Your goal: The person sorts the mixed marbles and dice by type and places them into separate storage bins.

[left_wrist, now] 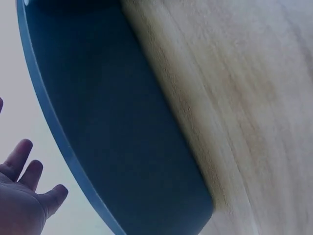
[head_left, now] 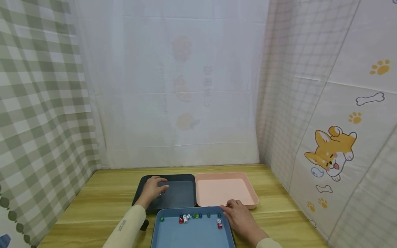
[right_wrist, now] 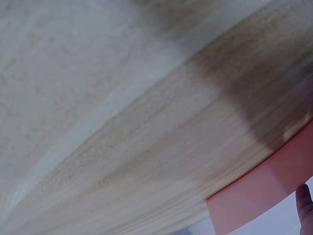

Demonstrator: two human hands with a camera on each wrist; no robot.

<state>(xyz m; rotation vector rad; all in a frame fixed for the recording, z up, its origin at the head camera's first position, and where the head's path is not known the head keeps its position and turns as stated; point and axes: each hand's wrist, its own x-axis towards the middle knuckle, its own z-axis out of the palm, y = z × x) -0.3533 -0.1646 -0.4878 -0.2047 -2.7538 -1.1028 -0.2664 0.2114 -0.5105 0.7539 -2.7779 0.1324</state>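
Apparently sorting small pieces from the blue tray (head_left: 192, 236) into the trays beyond. Note the left hand (head_left: 151, 189) over the black tray (head_left: 183, 194), loose, released, with a gap between thumb and fingers; just by the thumb, see a red die (head_left: 163, 191) and a white die (head_left: 159, 195). Find the right hand (head_left: 241, 216) at the blue tray's far right corner, near the pink tray (head_left: 224, 191); cannot tell whether pinching anything. Look for the remaining dice (head_left: 185, 219) bunched along the blue tray's far side, with 2 more near the right wall, among green pieces (head_left: 196, 216) too small to identify. For clean work, pinch 1 at a time from above, separate touching dice beforehand, and lower right to the tray floor before letting go, to avoid bouncing.
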